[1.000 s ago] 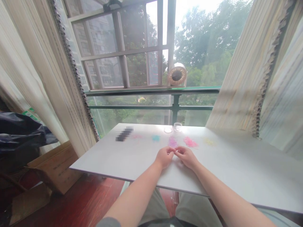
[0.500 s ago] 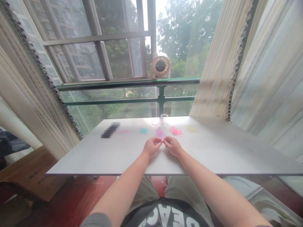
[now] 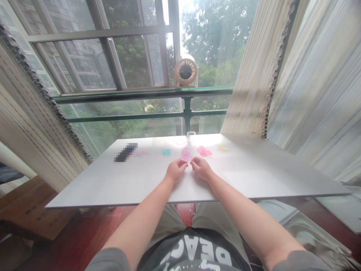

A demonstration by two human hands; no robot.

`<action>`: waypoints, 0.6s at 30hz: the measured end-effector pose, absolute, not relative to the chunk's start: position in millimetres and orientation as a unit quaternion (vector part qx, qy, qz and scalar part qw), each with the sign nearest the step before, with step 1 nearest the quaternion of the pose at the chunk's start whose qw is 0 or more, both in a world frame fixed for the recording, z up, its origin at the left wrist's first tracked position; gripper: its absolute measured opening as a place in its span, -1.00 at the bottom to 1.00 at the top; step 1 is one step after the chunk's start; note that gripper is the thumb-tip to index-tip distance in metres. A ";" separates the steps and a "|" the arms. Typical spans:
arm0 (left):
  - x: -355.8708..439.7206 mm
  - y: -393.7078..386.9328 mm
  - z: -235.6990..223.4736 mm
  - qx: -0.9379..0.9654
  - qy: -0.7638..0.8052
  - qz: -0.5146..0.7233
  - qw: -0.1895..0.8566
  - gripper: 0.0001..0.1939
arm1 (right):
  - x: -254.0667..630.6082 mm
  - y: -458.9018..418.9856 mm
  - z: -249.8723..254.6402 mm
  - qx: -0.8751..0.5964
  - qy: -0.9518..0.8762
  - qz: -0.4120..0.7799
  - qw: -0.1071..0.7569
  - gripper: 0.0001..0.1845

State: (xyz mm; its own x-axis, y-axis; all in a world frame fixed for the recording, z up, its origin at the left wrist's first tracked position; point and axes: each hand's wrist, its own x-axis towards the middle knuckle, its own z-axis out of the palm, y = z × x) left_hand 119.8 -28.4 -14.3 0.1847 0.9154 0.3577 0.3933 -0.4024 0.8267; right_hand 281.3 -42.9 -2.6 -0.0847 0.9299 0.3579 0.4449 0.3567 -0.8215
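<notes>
My left hand (image 3: 177, 170) and my right hand (image 3: 201, 167) rest low over the white table (image 3: 113, 188), just in front of a pile of small purple pieces (image 3: 186, 153). Each hand has thumb and fingers pinched together, with a narrow gap between the two hands. Whatever the fingertips hold is too small to make out. Beyond my right hand lies a red-pink pile (image 3: 204, 151), and a yellow pile (image 3: 222, 148) is farther right. To the left are a teal pile (image 3: 166, 151) and a pale pink pile (image 3: 142, 153).
A clear round jar (image 3: 191, 136) stands at the table's back edge, beside a clear ring-like lid (image 3: 181, 141). A blurred black object (image 3: 125, 152) lies at the left. Behind the table are a green railing (image 3: 118, 98) and a round fan (image 3: 186, 71). Curtains hang at both sides.
My fingertips, which met a moment ago, have drawn slightly apart. The whole view has shifted a little. The coloured piles look the same.
</notes>
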 end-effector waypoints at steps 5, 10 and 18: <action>120.2 -29.5 -11.3 0.709 0.469 0.437 0.293 -0.80 | 281.4 -42.9 -2.9 -0.500 -0.685 0.273 0.454 -0.83; 120.8 -32.3 -9.2 0.719 0.469 0.423 0.289 -0.78 | 280.9 -43.5 -2.2 -0.500 -0.686 0.276 0.451 -0.86; 119.6 -33.2 -8.4 0.727 0.474 0.414 0.277 -0.79 | 280.6 -44.0 -2.0 -0.497 -0.683 0.282 0.455 -0.87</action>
